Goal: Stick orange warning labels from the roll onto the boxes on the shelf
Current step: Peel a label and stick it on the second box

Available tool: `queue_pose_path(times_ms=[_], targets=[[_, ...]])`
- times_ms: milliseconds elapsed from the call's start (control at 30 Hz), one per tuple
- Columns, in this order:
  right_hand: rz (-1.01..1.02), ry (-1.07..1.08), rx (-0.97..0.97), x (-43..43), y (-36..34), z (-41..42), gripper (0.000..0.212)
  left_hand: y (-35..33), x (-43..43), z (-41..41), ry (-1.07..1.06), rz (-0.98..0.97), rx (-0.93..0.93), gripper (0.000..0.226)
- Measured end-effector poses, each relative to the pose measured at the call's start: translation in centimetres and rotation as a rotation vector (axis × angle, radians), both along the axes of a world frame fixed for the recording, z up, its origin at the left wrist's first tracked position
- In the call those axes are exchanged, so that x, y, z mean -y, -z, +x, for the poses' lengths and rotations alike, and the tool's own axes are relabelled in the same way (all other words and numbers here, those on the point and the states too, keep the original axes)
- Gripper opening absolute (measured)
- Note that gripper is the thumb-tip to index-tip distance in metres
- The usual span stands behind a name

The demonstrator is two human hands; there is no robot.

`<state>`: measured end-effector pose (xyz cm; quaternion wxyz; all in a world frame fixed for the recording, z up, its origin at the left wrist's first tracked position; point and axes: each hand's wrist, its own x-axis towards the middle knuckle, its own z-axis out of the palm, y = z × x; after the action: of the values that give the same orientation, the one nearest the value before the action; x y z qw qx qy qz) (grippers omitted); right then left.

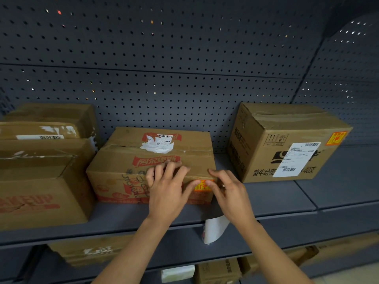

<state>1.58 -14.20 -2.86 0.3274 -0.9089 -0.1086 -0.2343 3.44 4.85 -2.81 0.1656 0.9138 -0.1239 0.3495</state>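
A brown carton with red print (123,160) stands mid-shelf. An orange warning label (202,185) sits at the upper right of its front face. My left hand (166,193) lays its fingers over the carton's top edge and its thumb presses the label's left side. My right hand (231,193) presses the label's right side with its thumb, its forefinger on the top edge. A white strip of label backing (215,228) hangs down from under my right hand, held by its curled fingers. The roll itself is hidden.
To the right stands a taller carton (266,128) with an orange label (336,138) on its front. Stacked cartons (41,181) fill the left. The grey shelf (287,197) has a pegboard back (164,58). More cartons (90,251) sit on the shelf below.
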Motion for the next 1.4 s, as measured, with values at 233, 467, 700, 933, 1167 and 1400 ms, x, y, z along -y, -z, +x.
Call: queue_pose_path(times_ms=[233, 467, 700, 933, 1167, 1400], targets=[[-0.140, 0.133, 0.056, -0.7, -0.2, -0.3, 0.028, -0.1, 0.1, -0.1, 0.000, -0.002, 0.005, 0.040], [-0.102, 0.083, 0.006, -0.6, -0.3, -1.1, 0.042, -0.1, -0.6, -0.4, 0.052, 0.001, -0.051, 0.043], [-0.118, 0.103, 0.004, -0.8, 0.1, -0.7, 0.037, -0.6, -0.7, -0.6, 0.053, 0.021, -0.106, 0.043], [-0.007, 0.077, -0.100, -0.9, -1.7, -1.2, 0.050, -1.5, -2.5, -1.7, 0.183, 0.064, -0.190, 0.050], [0.356, 0.090, -0.153, -0.9, -3.3, 2.6, 0.027, -3.7, -6.2, -3.8, -0.002, -0.183, -0.178, 0.046], [0.525, 0.033, -0.467, -1.6, -7.0, 7.7, 0.061, -2.4, -7.2, -5.4, -0.172, -0.071, -0.373, 0.064]])
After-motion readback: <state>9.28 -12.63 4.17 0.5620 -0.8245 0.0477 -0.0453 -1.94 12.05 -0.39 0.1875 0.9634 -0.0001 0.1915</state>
